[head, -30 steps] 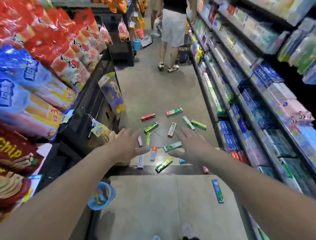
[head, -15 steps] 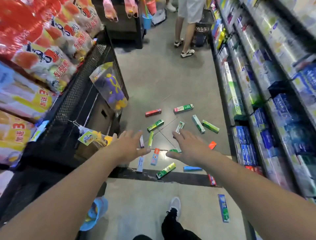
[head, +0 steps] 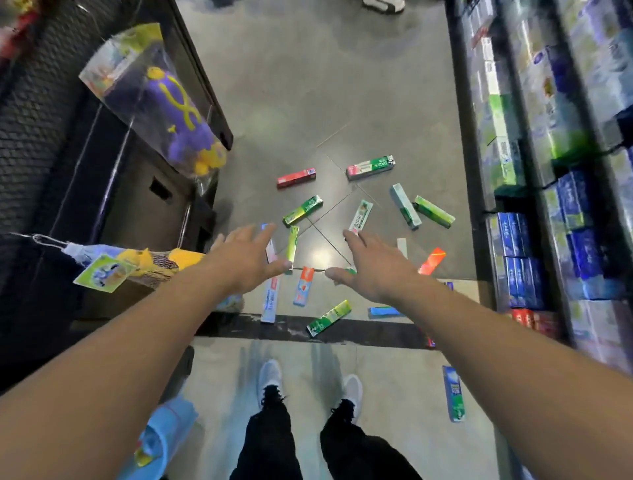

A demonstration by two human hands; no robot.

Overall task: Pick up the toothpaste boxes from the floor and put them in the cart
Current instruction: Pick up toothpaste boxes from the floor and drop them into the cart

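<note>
Several toothpaste boxes lie scattered on the grey floor of a shop aisle: a red box (head: 296,177), a green and pink box (head: 370,167), a green box (head: 302,210), an orange box (head: 432,261) and a blue-green box (head: 453,393) near the right shelf. My left hand (head: 246,260) and my right hand (head: 373,267) both reach forward above the boxes with fingers spread, holding nothing. No cart is in view.
Shelves of boxed goods (head: 548,171) line the right side. A black display rack (head: 102,154) with a hanging purple toy bag (head: 171,102) stands at the left. A blue plastic item (head: 161,442) lies by my feet (head: 270,380). Another person's shoe (head: 383,4) shows far up the aisle.
The view has tilted down and moved closer to the floor. Both hands stay stretched out, open, above the boxes. My feet have come into view.
</note>
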